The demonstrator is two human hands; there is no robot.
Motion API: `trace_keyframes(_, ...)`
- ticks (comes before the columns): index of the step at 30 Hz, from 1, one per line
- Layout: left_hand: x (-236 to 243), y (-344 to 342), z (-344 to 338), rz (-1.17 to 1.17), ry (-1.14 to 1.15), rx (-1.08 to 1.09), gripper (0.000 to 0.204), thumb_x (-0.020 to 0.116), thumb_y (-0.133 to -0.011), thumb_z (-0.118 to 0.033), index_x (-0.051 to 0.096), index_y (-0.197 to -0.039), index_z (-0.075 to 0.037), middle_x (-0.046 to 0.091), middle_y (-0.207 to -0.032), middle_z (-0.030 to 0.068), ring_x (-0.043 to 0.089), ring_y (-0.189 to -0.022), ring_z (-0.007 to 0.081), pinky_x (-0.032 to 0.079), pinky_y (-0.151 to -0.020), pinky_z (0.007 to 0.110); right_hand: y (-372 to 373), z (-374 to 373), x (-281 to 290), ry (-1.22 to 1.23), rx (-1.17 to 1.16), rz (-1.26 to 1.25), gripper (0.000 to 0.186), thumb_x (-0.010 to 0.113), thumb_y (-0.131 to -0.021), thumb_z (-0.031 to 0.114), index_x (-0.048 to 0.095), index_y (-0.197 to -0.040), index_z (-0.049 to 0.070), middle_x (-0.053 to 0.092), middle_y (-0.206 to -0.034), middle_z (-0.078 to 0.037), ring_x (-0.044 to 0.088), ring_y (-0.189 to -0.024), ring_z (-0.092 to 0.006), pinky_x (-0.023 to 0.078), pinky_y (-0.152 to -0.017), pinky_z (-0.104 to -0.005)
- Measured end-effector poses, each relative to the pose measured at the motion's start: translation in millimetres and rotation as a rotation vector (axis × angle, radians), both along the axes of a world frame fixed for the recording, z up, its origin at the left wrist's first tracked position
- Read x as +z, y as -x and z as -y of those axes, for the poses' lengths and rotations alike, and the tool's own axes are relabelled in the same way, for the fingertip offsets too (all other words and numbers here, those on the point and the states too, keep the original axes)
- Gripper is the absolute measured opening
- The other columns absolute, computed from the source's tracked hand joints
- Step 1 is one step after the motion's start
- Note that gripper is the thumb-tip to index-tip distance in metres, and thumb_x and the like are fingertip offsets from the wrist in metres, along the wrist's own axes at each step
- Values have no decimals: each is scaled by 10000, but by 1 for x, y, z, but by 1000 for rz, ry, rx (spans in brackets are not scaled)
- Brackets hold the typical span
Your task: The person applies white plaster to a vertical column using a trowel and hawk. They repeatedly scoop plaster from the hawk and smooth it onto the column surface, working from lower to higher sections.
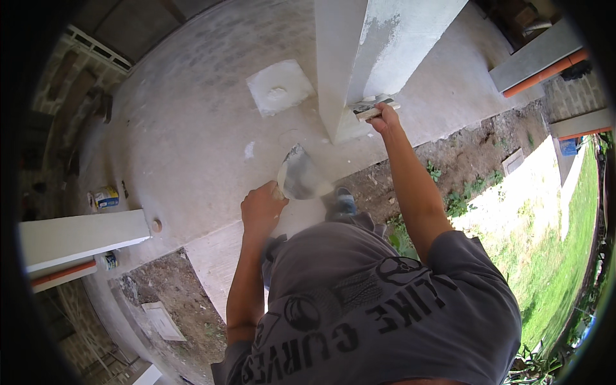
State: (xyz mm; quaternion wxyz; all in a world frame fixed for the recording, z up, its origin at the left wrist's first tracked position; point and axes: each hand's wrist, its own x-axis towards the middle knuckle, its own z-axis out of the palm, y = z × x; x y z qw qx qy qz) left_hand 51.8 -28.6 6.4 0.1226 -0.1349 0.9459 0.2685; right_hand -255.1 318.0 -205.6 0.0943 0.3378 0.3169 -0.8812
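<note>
My left hand grips the handle of a flat metal trowel smeared with pale plaster, held out over the concrete floor. My right hand is stretched forward and closed on the handle of a plastering float, which is pressed flat against the lower face of a white plastered column. The column stands just ahead of me, partly coated in fresh grey-white plaster. My foot in a blue shoe shows below the trowel.
A square white board with plaster lies on the concrete slab left of the column. A small can sits at the far left near a white beam. Bare soil and grass border the slab on the right.
</note>
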Motion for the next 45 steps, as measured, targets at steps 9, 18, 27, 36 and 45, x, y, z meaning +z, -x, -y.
trace_keyframes(9,-17,-13,31,43,17,19,312,818,-853,-333,747,-1031,-86,789,-974,185,749,-974,431,579,-859,529,8,12,194,-171,31,-204,481,593,-1003,82,458,-1441,-66,533,-1433,-291,589,-1298,-458,527,-1044,-685)
trace_keyframes(18,-19,16,27,-116,-101,-93,334,839,-835,-311,779,-1064,-74,788,-964,199,747,-952,437,578,-845,518,-18,9,462,-374,13,-625,528,742,-1046,221,516,-1360,-138,596,-1221,-221,630,-1171,-334,555,-1108,-520)
trace_keyframes(27,-25,9,16,40,-31,-120,315,795,-860,-362,757,-1014,-90,788,-996,177,740,-994,448,576,-855,547,-48,-24,130,-85,10,-221,487,563,-1059,29,454,-1529,-30,599,-1432,-233,647,-1309,-435,543,-1122,-665)
trace_keyframes(36,-36,-20,4,87,-20,-61,315,813,-861,-347,768,-1041,-93,789,-1019,172,734,-995,438,575,-858,542,19,-60,-27,-24,-24,-18,485,618,-1002,32,485,-1467,5,562,-1503,-238,568,-1402,-446,509,-1127,-691)
trace_keyframes(45,-42,-17,5,-15,-7,-192,275,787,-877,-336,738,-998,-95,787,-1029,150,731,-1010,425,578,-845,548,43,-55,268,-205,-43,-365,363,644,-951,99,541,-1283,-5,600,-1215,-191,647,-1066,-347,618,-899,-536)
